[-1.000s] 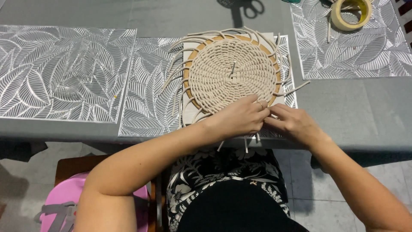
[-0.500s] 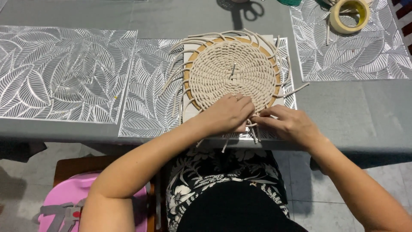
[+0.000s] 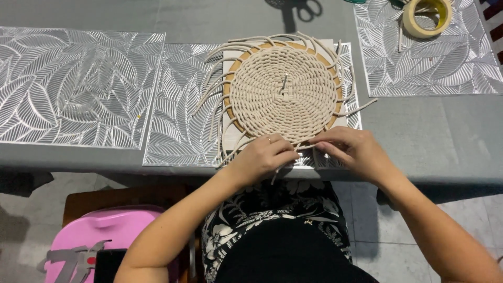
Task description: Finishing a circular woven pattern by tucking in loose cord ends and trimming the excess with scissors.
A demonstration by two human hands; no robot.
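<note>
A round woven mat of cream cord [image 3: 284,93] lies on a tan cardboard disc and a white square board [image 3: 229,137] at the table's near edge. Loose cord ends [image 3: 212,90] stick out around its rim. My left hand [image 3: 260,157] rests at the mat's near rim, fingers curled, pinching cord ends; a ring shows on one finger. My right hand [image 3: 354,151] is beside it on the right, fingertips pinching a cord at the same rim. The two hands nearly touch.
Silver leaf-patterned placemats [image 3: 73,86] cover the grey table [image 3: 435,136]. A roll of tape [image 3: 427,17] lies on the far right placemat, and scissors [image 3: 304,7] lie at the far edge. A pink bag [image 3: 99,236] sits on a wooden stool at lower left.
Both hands have shifted slightly along the mat's near rim while working the cord ends. The mat itself has stayed in place.
</note>
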